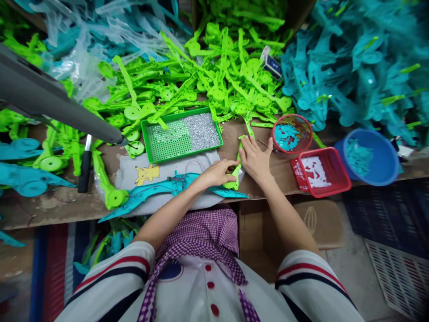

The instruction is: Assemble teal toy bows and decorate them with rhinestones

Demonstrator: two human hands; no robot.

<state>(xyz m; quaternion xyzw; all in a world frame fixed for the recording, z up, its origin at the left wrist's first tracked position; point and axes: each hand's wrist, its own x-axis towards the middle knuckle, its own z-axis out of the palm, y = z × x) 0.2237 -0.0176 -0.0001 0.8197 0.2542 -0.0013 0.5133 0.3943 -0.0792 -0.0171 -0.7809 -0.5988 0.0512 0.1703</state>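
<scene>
My left hand (217,173) is closed in a pinch on the lower end of a bright green plastic part (236,172) at the bench's near edge. My right hand (255,157) lies over the upper part of the same green piece, fingers stretched and pressed down on it. Just left of the hands, a teal plastic piece with thin wires (161,190) lies across a grey cloth with a yellow cartoon figure (147,172).
A green tray of small silver bits (152,147) sits behind the cloth. Heaps of green parts (214,76) and teal parts (362,62) fill the back. A round red basket (306,127), a square red basket (343,176) and a blue bowl (385,172) stand at right. A grey tool arm (50,100) reaches in from the left.
</scene>
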